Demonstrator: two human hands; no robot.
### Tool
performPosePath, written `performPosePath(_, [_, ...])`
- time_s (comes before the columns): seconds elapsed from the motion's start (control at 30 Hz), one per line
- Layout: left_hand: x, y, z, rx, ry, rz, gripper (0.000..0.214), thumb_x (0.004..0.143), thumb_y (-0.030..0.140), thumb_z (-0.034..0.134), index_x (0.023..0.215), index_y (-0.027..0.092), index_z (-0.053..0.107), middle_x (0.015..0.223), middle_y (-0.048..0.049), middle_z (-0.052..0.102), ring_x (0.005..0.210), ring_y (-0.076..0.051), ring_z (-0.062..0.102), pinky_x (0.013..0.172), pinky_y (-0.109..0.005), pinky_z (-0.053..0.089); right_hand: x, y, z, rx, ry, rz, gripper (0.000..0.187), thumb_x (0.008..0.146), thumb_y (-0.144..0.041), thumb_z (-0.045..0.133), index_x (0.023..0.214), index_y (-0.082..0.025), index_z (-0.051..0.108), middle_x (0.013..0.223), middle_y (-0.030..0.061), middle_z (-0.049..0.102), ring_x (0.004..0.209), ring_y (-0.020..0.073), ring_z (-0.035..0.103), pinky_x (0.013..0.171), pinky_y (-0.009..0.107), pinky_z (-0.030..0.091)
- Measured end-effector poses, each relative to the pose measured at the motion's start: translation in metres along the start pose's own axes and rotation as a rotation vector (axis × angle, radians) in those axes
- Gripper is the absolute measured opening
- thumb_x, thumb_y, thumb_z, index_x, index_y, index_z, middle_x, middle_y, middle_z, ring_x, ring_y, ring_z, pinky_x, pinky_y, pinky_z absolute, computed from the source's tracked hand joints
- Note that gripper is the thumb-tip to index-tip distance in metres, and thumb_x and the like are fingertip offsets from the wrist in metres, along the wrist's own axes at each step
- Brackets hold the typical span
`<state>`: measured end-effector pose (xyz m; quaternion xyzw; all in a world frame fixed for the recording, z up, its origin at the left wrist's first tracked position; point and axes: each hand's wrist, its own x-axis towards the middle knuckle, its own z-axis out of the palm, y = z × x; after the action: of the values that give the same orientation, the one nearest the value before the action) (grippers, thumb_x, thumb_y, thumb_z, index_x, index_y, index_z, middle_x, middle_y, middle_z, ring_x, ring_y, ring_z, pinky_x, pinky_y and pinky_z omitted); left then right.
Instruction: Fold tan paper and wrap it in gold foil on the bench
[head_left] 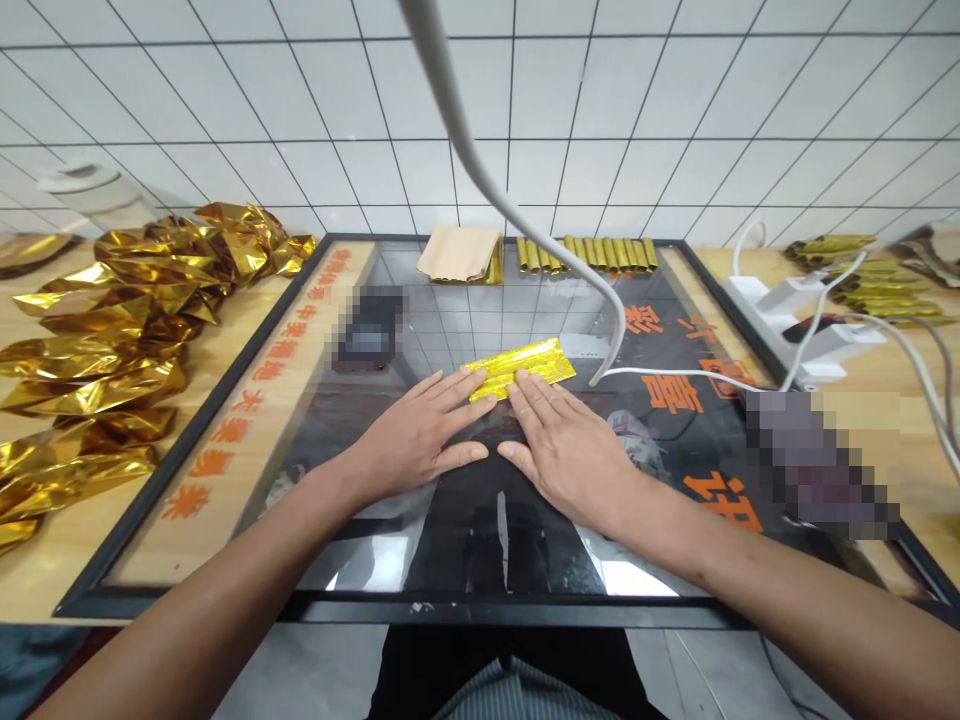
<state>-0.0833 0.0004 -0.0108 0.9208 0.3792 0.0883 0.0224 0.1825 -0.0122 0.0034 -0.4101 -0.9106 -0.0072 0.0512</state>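
A shiny gold foil paper (525, 365) lies flat on the glass top of the framed board (360, 425), a little tilted up to the right. My left hand (431, 430) rests its outstretched fingertips on the paper's left end. My right hand (559, 440) lies flat with its fingers over the near edge, right of the left hand. Both thumbs stick out toward each other on the glass, a small gap apart. Beyond the hands stand a stack of tan paper sheets (457, 253) with gold showing at its side and a row of gold paper rolls (615, 254).
Folded gold foil shapes (135, 320) are heaped on the left. A white cable (480, 170) hangs down in front of the tiled wall. On the right are a power strip (780, 325) with plugs and more gold rolls (877, 290). A blurred dark object (367, 330) lies upper left.
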Motion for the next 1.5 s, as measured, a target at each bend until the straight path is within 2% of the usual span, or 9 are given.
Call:
performPosePath(0.2, [-0.001,0.000,-0.001,0.015,0.005,0.001,0.065,0.115,0.064,0.036,0.165,0.023,0.049,0.180,-0.0143,0.035,0.170,-0.028,0.027,0.136,-0.054,0.029,-0.002,0.033,0.001,-0.079,0.053,0.116,0.078,0.116,-0.056,0.033,0.166,0.002,0.044,0.170,0.0299,0.046,0.161,0.0419,0.043,0.130,0.059,0.039])
performPosePath(0.37, [0.001,0.001,-0.001,0.007,0.003,-0.009,0.070,0.114,0.068,0.033,0.165,0.023,0.050,0.178,-0.0164,0.038,0.168,-0.030,0.033,0.135,-0.056,0.030,0.000,0.059,-0.002,-0.114,0.116,0.199,0.080,0.116,-0.056,0.030,0.163,0.007,0.043,0.166,0.0371,0.048,0.154,0.0473,0.050,0.122,0.063,0.045])
performPosePath(0.5, [0.002,0.002,0.000,-0.013,-0.008,-0.017,0.070,0.114,0.069,0.035,0.165,0.024,0.050,0.180,-0.0152,0.034,0.170,-0.030,0.027,0.136,-0.057,0.027,0.018,0.045,-0.005,-0.027,0.177,0.099,0.081,0.116,-0.058,0.031,0.168,0.003,0.037,0.176,0.0309,0.033,0.166,0.0405,0.033,0.132,0.060,0.034])
performPosePath(0.63, [0.002,0.002,0.001,-0.037,0.002,-0.018,0.073,0.112,0.072,0.036,0.169,0.026,0.043,0.183,-0.0128,0.028,0.171,-0.028,0.024,0.137,-0.056,0.025,0.034,0.018,0.001,0.116,0.067,-0.063,0.079,0.116,-0.060,0.032,0.172,-0.004,0.036,0.181,0.0210,0.027,0.170,0.0312,0.024,0.138,0.052,0.023])
performPosePath(0.9, [0.001,0.002,0.001,-0.034,-0.006,-0.032,0.070,0.113,0.069,0.038,0.165,0.023,0.051,0.179,-0.0164,0.035,0.170,-0.031,0.029,0.136,-0.058,0.027,0.034,0.045,0.007,0.086,0.028,0.082,0.076,0.117,-0.054,0.027,0.168,0.001,0.041,0.178,0.0257,0.033,0.168,0.0342,0.030,0.136,0.054,0.027])
performPosePath(1.07, [-0.001,0.007,-0.004,-0.056,0.005,-0.062,0.071,0.114,0.069,0.035,0.168,0.025,0.045,0.179,-0.0142,0.037,0.169,-0.030,0.031,0.137,-0.058,0.027,0.034,0.048,0.006,0.063,0.043,0.115,0.075,0.116,-0.052,0.031,0.168,0.001,0.042,0.177,0.0260,0.035,0.167,0.0364,0.032,0.135,0.055,0.029])
performPosePath(1.17, [0.008,0.012,-0.011,-0.038,0.002,-0.113,0.072,0.115,0.067,0.029,0.169,0.020,0.043,0.180,-0.0144,0.034,0.170,-0.031,0.029,0.137,-0.058,0.025,0.034,0.045,0.006,0.054,0.046,0.123,0.075,0.116,-0.052,0.030,0.168,0.001,0.042,0.177,0.0251,0.036,0.166,0.0366,0.033,0.135,0.053,0.029])
performPosePath(1.3, [0.037,0.015,-0.016,-0.037,-0.064,-0.042,0.072,0.117,0.063,0.027,0.172,0.018,0.036,0.182,-0.0138,0.030,0.171,-0.030,0.025,0.138,-0.056,0.019,0.034,0.046,0.008,0.053,0.044,0.120,0.076,0.116,-0.053,0.028,0.168,0.002,0.042,0.177,0.0258,0.036,0.166,0.0375,0.034,0.135,0.054,0.029])
performPosePath(1.5, [0.065,0.011,-0.007,0.002,-0.114,-0.037,0.085,0.114,0.071,0.027,0.173,0.010,0.033,0.180,-0.0205,0.030,0.169,-0.033,0.029,0.138,-0.053,0.019,0.034,0.049,0.011,0.046,0.044,0.109,0.075,0.116,-0.050,0.030,0.167,0.003,0.042,0.176,0.0269,0.036,0.166,0.0391,0.033,0.134,0.056,0.030])
